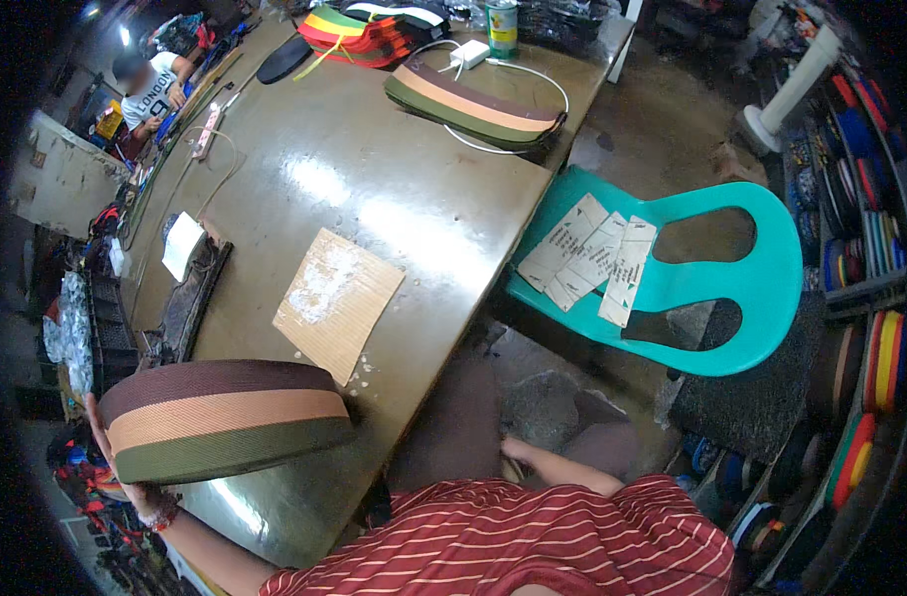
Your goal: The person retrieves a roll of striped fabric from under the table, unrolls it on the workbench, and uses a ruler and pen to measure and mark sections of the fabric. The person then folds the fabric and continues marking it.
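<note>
A large roll of striped webbing (225,422), with dark brown, tan and olive green bands, is at the near left of the table. My left hand (128,482) grips its left end, with a finger stretched up along the edge; the other fingers are mostly hidden by the roll. My right hand (513,450) rests low by my lap, apart from the table. Its fingers are hard to make out, and I see nothing clearly held in it. Just beyond the roll lies a cardboard piece (359,288) with white, flaky residue on it.
A similar webbing roll (473,104) lies at the far table edge by a white cable and adapter (469,55). Red-yellow-green strips (349,38) and a can (502,28) are farther back. A green chair (771,248) holds marked cards (592,253). Shelves of webbing line the right. Another person (155,94) works far left.
</note>
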Action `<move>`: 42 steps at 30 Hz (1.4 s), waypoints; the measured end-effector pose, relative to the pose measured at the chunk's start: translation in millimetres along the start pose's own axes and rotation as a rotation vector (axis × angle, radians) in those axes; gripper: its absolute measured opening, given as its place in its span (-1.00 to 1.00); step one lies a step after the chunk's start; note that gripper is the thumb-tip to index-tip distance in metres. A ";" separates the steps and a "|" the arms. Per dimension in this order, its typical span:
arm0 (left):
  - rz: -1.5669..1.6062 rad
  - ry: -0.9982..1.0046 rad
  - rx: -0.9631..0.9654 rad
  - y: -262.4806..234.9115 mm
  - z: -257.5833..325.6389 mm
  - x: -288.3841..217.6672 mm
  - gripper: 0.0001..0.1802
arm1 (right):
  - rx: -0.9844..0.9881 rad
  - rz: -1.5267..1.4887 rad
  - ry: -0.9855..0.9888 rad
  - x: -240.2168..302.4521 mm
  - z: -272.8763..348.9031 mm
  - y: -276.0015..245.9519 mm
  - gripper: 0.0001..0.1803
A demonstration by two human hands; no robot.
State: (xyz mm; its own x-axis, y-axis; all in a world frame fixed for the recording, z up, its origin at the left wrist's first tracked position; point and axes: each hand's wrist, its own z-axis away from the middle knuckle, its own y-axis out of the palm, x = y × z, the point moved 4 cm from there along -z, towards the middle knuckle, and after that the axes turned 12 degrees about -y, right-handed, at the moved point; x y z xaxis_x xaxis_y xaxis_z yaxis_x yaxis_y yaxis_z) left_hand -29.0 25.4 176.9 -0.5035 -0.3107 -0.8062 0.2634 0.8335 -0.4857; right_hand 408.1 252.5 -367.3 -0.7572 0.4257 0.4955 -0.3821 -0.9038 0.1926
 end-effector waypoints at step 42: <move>0.198 0.121 -0.060 99.7 47.9 -106.7 0.18 | -0.066 0.601 -2.108 465.5 387.6 85.5 -0.75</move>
State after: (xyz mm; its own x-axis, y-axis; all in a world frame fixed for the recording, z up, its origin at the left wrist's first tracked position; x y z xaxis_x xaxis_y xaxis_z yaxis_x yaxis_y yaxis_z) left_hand 90.4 119.7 198.3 -0.5427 -0.0840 -0.8357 0.3196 0.8995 -0.2980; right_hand 228.3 356.5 208.1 0.7444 -0.5237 0.4142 -0.4361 -0.8511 -0.2924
